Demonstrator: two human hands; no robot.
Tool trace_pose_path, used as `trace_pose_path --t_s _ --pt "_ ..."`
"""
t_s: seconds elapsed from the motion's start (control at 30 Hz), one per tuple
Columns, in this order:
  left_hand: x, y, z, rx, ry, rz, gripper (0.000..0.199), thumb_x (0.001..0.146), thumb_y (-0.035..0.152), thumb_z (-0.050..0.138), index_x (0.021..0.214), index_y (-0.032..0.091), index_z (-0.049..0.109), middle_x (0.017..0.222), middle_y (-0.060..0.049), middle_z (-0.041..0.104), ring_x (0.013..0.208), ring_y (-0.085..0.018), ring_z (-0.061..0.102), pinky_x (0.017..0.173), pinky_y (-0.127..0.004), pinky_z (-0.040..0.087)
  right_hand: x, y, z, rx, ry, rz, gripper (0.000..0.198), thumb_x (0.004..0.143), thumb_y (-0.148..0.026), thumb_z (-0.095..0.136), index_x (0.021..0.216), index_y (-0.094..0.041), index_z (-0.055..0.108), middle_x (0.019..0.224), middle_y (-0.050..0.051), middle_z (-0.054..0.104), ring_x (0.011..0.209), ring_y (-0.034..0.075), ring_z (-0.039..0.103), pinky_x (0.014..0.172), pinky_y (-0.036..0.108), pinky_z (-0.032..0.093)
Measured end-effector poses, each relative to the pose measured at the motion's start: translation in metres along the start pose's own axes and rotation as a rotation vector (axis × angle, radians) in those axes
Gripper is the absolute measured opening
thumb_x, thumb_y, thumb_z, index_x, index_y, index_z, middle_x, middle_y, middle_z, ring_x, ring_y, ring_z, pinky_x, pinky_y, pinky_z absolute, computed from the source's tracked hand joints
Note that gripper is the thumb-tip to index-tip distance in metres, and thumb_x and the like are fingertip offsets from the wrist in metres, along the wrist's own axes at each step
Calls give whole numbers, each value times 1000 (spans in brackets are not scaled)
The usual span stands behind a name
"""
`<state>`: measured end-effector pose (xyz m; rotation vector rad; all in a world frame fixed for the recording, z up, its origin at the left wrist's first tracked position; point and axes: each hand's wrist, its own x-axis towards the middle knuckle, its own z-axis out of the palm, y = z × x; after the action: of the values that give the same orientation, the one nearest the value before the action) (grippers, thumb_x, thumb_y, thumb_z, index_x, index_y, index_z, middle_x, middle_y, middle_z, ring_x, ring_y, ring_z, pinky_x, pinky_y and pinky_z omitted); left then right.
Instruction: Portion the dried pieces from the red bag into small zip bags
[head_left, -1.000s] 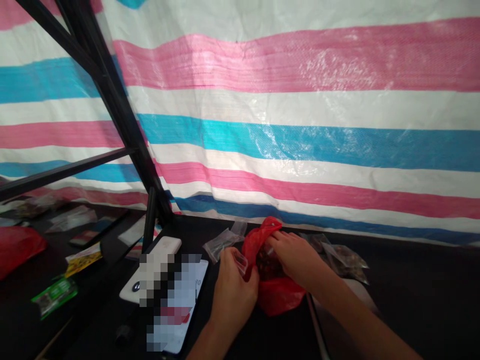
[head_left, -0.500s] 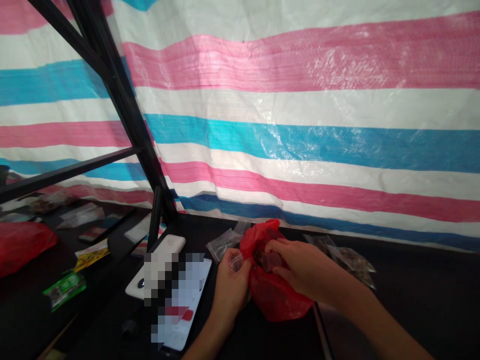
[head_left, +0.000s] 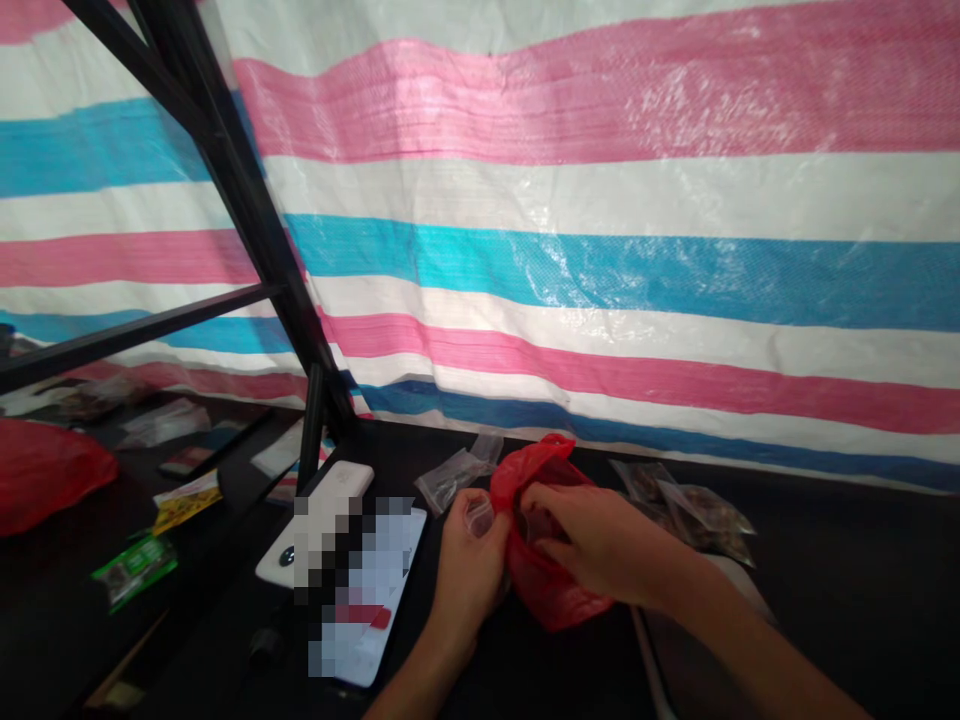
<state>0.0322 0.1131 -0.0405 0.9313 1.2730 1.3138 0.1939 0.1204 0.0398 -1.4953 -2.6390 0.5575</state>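
A red plastic bag (head_left: 559,595) stands on the black table with its mouth open. My left hand (head_left: 469,560) is closed on the bag's left rim. A small clear plastic piece, like a little cup (head_left: 478,514), also sits between its thumb and fingers. My right hand (head_left: 585,535) reaches into the mouth of the bag, fingers closed around another small clear plastic cup (head_left: 537,525). Its fingertips and the bag's contents are mostly hidden by the red film.
Left of my hands lie a phone (head_left: 386,600) with a lit screen and a white device (head_left: 349,485). Behind the bag are clear bags (head_left: 454,478) and bags of brownish bits (head_left: 709,510). A tablet-like slab (head_left: 697,650) lies under my right forearm. Striped sheeting (head_left: 600,200) hangs behind.
My right hand and the clear cup have gone deeper into the red bag. The left hand keeps its hold on the rim. The view has shifted slightly.
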Motion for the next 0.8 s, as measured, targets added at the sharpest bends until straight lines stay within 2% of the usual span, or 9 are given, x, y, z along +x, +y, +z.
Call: trace_pose_path --t_s 0.07,0.17,0.27,0.47,0.57,0.63,0.73,0.8 --pt "2 -5 -2 57 7 41 16 69 20 63 84 21 57 77 0 66 71 -17 64 70 -29 51 0 7 -3 -43 4 41 23 90 -21 59 112 -22 64 108 7 75 96 23 71 76 30 47" --pt "4 -14 -2 114 8 86 19 68 12 58 85 21 57 77 1 62 72 -18 62 74 -31 50 2 15 -2 -202 23 121 31 91 -16 55 120 -16 64 121 16 71 106 31 69 87 38 49" --pt "3 -20 -1 130 -8 108 22 68 10 58 86 22 57 79 1 61 76 -19 62 76 -31 49 6 16 5 -245 1 134 32 87 -9 54 117 -9 66 121 23 70 112 37 67 93 46 48" --pt "5 -19 -1 47 -56 91 19 71 14 56 89 21 57 80 1 61 82 -19 63 81 -31 49 11 10 15 -193 0 68 33 88 -12 55 119 -13 66 126 18 71 119 31 65 102 41 43" --pt "7 -15 -1 11 -58 68 19 73 19 54 92 20 57 84 -1 63 80 -18 64 78 -31 50 10 9 14 -150 13 52 27 85 -13 57 110 -14 69 119 16 73 113 30 67 97 38 45" --pt "6 -13 0 -2 -55 61 21 71 20 55 92 20 56 83 0 64 78 -18 64 76 -30 50 8 9 11 -94 16 43 22 82 -14 59 102 -16 69 111 13 75 105 29 69 87 35 46" --pt "4 -11 2 -21 -64 103 25 67 18 60 91 21 53 85 0 64 81 -18 64 78 -30 50 3 12 6 -16 11 33 15 80 -14 59 93 -19 64 93 7 75 85 23 69 70 31 43" --pt "2 -10 2 -19 -64 154 25 69 19 61 93 22 53 89 0 64 85 -18 63 81 -30 50 0 16 1 22 18 23 15 82 -14 57 94 -21 61 88 4 73 79 20 67 66 30 41"
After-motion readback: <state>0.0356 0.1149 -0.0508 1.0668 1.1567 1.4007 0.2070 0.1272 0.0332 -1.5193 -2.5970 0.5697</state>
